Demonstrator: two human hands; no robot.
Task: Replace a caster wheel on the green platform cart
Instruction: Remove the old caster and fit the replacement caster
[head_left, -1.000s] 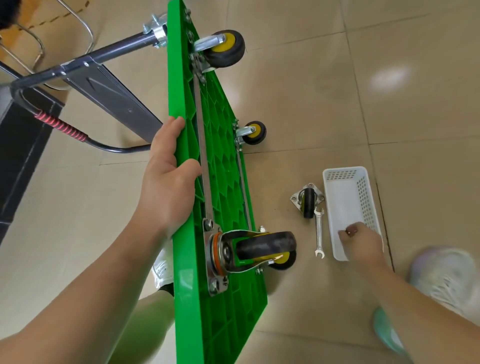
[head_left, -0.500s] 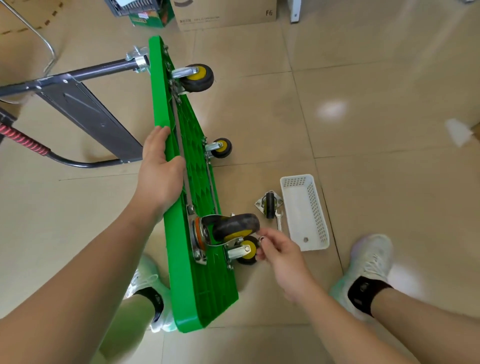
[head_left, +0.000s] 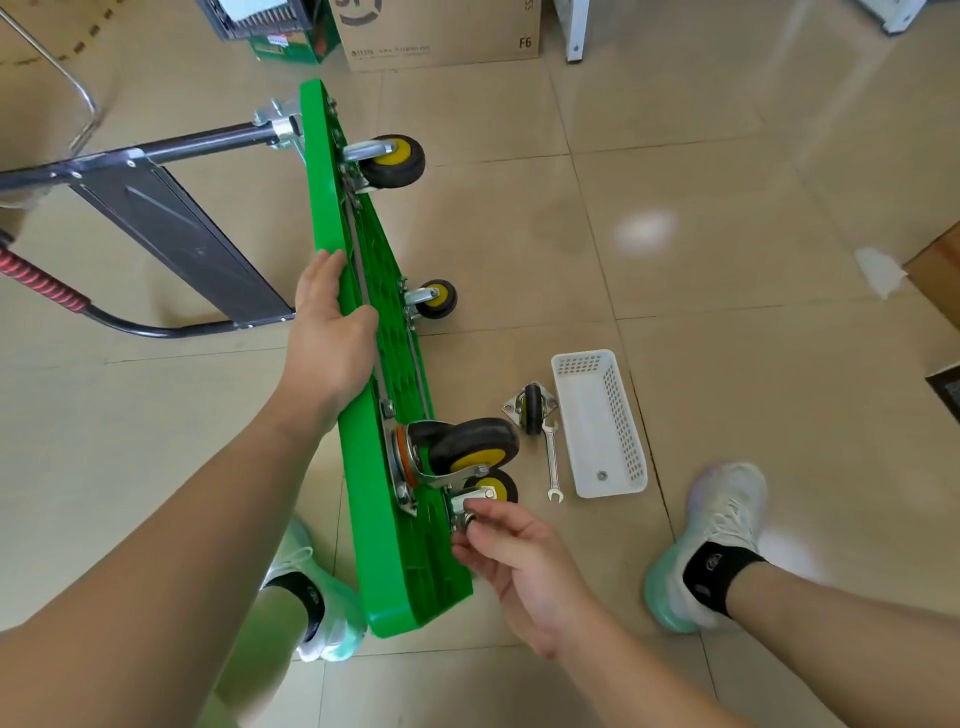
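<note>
The green platform cart (head_left: 363, 291) stands on its long edge on the tiled floor, its underside facing right. My left hand (head_left: 332, 327) grips its upper edge and holds it upright. My right hand (head_left: 511, 558) pinches a small metal nut (head_left: 470, 519) against the mounting plate of the lower near caster (head_left: 493, 488). A bigger black caster with a yellow hub (head_left: 475, 447) is mounted just above it. A loose caster wheel (head_left: 531, 408) lies on the floor beside a small open-end wrench (head_left: 552, 462).
A white perforated basket (head_left: 587, 384) with one nut (head_left: 602, 474) inside lies right of the wrench. The cart's dark folding handle (head_left: 171, 223) stretches left. My shoes stand either side of the cart. Cardboard boxes (head_left: 441, 31) line the far floor.
My right hand left the white basket, carried a small nut to the cart's lower near caster and now holds it at the mounting plate. The view has pulled back.
</note>
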